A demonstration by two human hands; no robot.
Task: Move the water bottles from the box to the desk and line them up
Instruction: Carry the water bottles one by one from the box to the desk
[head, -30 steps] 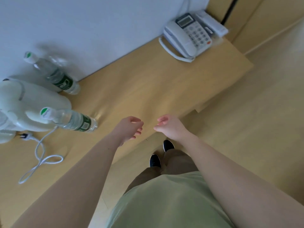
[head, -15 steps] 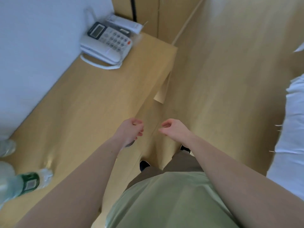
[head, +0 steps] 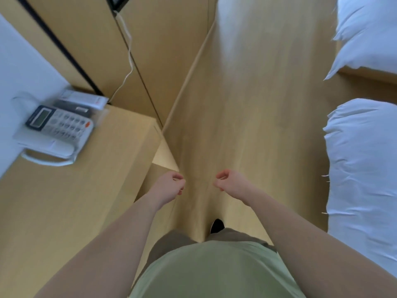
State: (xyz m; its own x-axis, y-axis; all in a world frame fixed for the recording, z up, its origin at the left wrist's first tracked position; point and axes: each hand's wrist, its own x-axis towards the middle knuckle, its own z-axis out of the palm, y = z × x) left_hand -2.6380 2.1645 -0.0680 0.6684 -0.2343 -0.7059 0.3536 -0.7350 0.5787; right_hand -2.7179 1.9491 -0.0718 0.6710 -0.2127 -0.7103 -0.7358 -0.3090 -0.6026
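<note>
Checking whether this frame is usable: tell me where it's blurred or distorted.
Head view: motion blur smears the phone and desk edge; both hands, left and right, read fairly sharp; wide-angle bend stretches the forearms and floor lines.

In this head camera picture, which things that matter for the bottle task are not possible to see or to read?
- Water bottles and box: none in the head view; outside the frame.
- Desk: its left part is cut off by the picture edge.
- Telephone: motion blur makes keys and display unreadable.
- Left hand and right hand: loosely curled, holding nothing visible.
- Feet: only one shoe shows; the body hides the other.
</note>
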